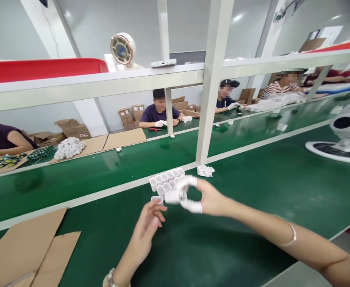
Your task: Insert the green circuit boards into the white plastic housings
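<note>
My right hand wears white finger cots on thumb and forefinger and pinches a small white plastic case above the green bench. My left hand sits just below and left of it, fingers curled loosely, fingertips close to a single white case on the mat; I cannot see anything held in it. Several more white cases stand in rows just beyond both hands.
A green conveyor belt runs behind a white post. Crumpled white material lies by the post's foot. Cardboard sheets lie at near left, a white fan at right. Other people sit across the line with boxes and a heap of white parts.
</note>
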Tool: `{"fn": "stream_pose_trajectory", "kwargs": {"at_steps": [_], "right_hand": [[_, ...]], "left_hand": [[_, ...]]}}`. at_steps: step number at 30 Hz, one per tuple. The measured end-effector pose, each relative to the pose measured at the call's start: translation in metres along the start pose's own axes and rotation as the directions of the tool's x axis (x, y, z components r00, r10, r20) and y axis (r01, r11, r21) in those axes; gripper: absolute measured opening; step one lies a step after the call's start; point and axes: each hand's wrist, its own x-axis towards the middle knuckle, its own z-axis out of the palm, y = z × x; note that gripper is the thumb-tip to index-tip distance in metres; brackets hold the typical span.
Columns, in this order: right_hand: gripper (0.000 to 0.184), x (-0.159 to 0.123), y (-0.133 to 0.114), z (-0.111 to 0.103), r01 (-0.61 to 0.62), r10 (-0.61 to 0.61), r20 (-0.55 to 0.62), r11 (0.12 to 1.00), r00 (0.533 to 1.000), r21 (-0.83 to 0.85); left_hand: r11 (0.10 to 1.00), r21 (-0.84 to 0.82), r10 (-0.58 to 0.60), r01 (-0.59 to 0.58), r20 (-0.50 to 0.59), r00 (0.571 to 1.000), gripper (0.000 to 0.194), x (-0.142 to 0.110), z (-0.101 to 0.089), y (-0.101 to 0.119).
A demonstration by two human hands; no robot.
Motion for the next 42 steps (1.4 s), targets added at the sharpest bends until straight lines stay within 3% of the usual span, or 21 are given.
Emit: {"fn": "stream_pose_trajectory", "kwargs": {"at_steps": [3,8,13,18,22,26,29,32,42], "right_hand": [[0.018,0.05,0.025,-0.031,-0.172,0.182,0.009,0.942,0.983,-0.287],[0.022,0.119,0.091,-0.052,-0.335,0.393,0.011,0.798,0.92,-0.5],[0.03,0.133,0.132,-0.055,-0.355,0.486,0.042,0.692,0.873,-0.629],[0.029,0.135,0.145,-0.06,-0.328,0.486,0.018,0.616,0.874,-0.716],[0.036,0.119,0.135,-0.069,-0.322,0.463,-0.054,0.524,0.885,-0.788],[0.039,0.066,0.12,-0.08,-0.283,0.44,-0.08,0.42,0.895,-0.862],[0.035,0.02,0.121,-0.084,-0.284,0.496,-0.102,0.309,0.863,-0.908],[0.038,-0.007,0.132,-0.081,-0.292,0.544,-0.129,0.225,0.829,-0.93],[0.049,-0.014,0.157,-0.081,-0.363,0.463,-0.226,0.231,0.857,-0.903]], "left_hand": [[0.994,0.104,0.045,-0.031,-0.139,0.989,0.046,0.009,-0.035,0.001],[0.936,0.316,-0.005,0.154,-0.426,0.905,0.046,0.017,-0.081,-0.013],[0.891,0.407,0.011,0.201,-0.463,0.886,0.045,0.017,-0.096,-0.02],[0.851,0.48,0.021,0.214,-0.437,0.899,0.046,0.016,-0.095,-0.019],[0.82,0.522,0.02,0.235,-0.436,0.9,0.048,0.016,-0.095,-0.015],[0.789,0.557,0.023,0.259,-0.448,0.894,0.048,0.015,-0.097,-0.014],[0.768,0.575,0.002,0.281,-0.441,0.897,0.047,0.015,-0.098,-0.018],[0.744,0.601,-0.023,0.292,-0.414,0.91,0.046,0.015,-0.096,-0.021],[0.679,0.671,-0.008,0.296,-0.397,0.918,0.047,0.011,-0.096,-0.019]]}}
